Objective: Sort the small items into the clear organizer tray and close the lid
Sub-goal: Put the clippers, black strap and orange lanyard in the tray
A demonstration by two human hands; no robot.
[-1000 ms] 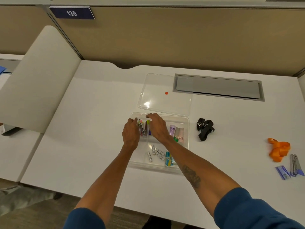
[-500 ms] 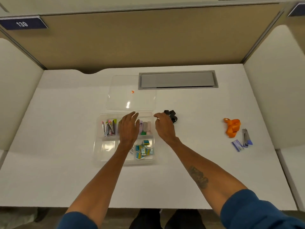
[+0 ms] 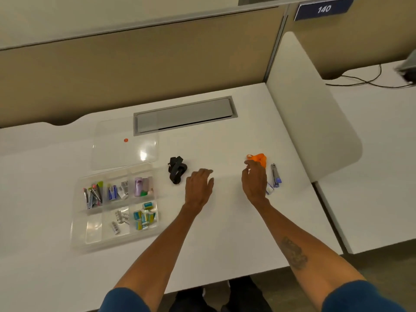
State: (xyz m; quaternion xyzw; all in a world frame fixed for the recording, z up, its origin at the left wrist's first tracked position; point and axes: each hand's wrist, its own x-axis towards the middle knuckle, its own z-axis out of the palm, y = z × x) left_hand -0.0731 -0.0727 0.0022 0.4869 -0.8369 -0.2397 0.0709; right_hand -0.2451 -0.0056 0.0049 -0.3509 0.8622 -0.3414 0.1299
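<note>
Clear tray (image 3: 78, 235) at 9 o'clock of frame, six compartments, five stocked with small items, near-left one bare. Lid (image 3: 108, 152) off, flat at tray's 12. Left hand (image 3: 199, 188) fingers loosely spread, holding nothing. Right hand (image 3: 254, 181) fingers curled but apart, tips at orange item (image 3: 258, 158). Black clips (image 3: 177, 172) at left hand's 10.
</note>
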